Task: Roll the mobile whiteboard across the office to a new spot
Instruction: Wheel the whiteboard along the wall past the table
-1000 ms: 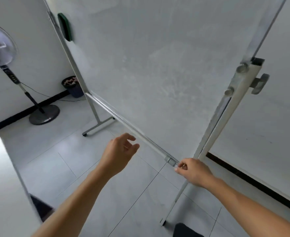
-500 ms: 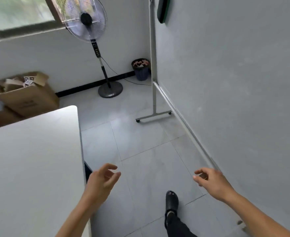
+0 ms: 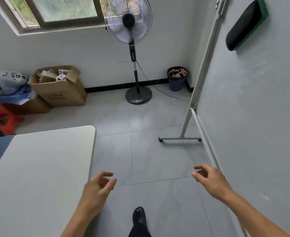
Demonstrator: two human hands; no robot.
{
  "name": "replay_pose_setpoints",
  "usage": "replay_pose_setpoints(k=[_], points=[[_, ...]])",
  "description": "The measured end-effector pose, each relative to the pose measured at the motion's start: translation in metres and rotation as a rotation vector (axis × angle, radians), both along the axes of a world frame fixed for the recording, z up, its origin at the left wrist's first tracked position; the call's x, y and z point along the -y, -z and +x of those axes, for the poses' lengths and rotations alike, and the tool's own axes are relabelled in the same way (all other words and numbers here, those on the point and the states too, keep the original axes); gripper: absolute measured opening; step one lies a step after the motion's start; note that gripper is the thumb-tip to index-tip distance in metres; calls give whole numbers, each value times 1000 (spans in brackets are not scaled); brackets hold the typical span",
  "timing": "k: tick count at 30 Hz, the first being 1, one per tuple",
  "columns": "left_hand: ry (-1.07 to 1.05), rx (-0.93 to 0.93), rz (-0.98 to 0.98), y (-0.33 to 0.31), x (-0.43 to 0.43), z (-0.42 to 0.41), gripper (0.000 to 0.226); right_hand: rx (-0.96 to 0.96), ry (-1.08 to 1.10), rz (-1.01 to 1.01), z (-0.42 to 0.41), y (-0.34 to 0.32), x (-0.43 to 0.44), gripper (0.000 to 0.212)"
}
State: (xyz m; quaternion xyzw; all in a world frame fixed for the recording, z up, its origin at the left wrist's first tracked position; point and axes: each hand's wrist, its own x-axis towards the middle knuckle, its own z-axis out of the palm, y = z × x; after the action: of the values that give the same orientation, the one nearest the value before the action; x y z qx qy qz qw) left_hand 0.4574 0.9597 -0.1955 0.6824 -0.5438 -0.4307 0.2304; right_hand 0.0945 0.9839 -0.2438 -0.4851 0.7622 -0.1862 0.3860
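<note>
The mobile whiteboard (image 3: 253, 117) fills the right side of the head view, seen nearly edge-on, with a metal tray rail along its lower edge and a wheeled foot (image 3: 180, 139) on the floor. A black and green eraser (image 3: 246, 24) sticks to its face at the top. My right hand (image 3: 210, 180) hovers just left of the rail, fingers curled apart, holding nothing. My left hand (image 3: 98, 189) hangs open over the floor, next to the table's edge, well away from the board.
A white table (image 3: 38, 177) takes up the lower left. A standing fan (image 3: 132, 48) stands at the far wall with its cord trailing to a dark waste bin (image 3: 176, 79). Cardboard boxes (image 3: 58, 88) and bags sit at the left wall. My shoe (image 3: 139, 218) is on the tiled floor.
My right hand has let go of the tray rail's end, and both hands have come off the board. My view has swung left, away from the board and toward the fan and window.
</note>
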Motion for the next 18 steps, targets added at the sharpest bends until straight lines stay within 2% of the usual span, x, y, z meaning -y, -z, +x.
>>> replay_pose_setpoints(k=[5,9,14,18], points=[[-55,0,14,17,119,18,6,-41,5,-24,1,15,127,25],[-36,-6,4,17,249,32,6,-38,111,-76,5,9,237,27],[165,48,-40,-16,417,9,15,27,282,-184,5,-30,358,23],[407,56,-75,-32,529,-54,8,16,467,-263,-14,-39,421,20]])
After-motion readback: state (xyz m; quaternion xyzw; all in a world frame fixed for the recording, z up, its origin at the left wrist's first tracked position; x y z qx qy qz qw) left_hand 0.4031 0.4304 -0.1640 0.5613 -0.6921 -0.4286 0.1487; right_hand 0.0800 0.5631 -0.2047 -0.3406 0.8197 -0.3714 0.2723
